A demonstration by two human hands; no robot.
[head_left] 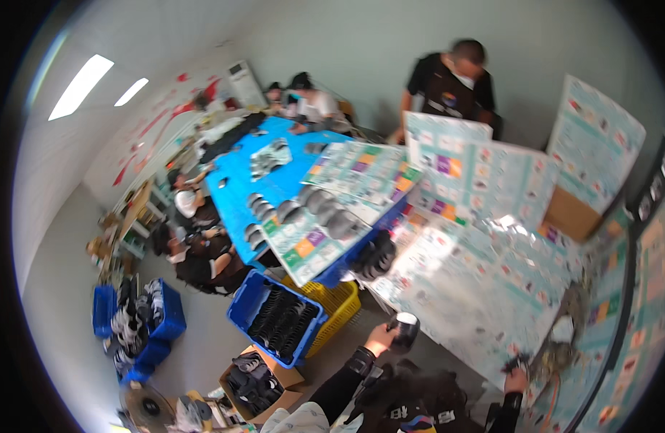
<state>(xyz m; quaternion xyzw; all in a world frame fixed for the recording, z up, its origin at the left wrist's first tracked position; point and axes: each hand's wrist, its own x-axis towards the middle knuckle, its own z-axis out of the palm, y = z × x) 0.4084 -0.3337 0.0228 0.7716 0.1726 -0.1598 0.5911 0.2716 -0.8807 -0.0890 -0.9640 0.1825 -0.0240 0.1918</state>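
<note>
My left hand [378, 339] is closed on a dark rounded piece [406, 338] with a white patch at its upper end. I cannot make out its kind. It hangs just off the near left edge of the worktable covered with printed sheets [477, 281]. At the table's near right corner my right hand [516, 380] is closed around a small dark thing [517, 362], blurred and too small to name. A stack of black curved pieces [376, 256] stands at the table's left edge, beyond my left hand.
Left of me are a blue crate [318, 328] of black curved pieces, a yellow crate [353, 307] under it and a cardboard box [293, 379] of dark pieces. Printed panels [484, 169] stand upright along the table's far side, with a co-worker [448, 83] behind. Several people sit around a blue table [235, 187].
</note>
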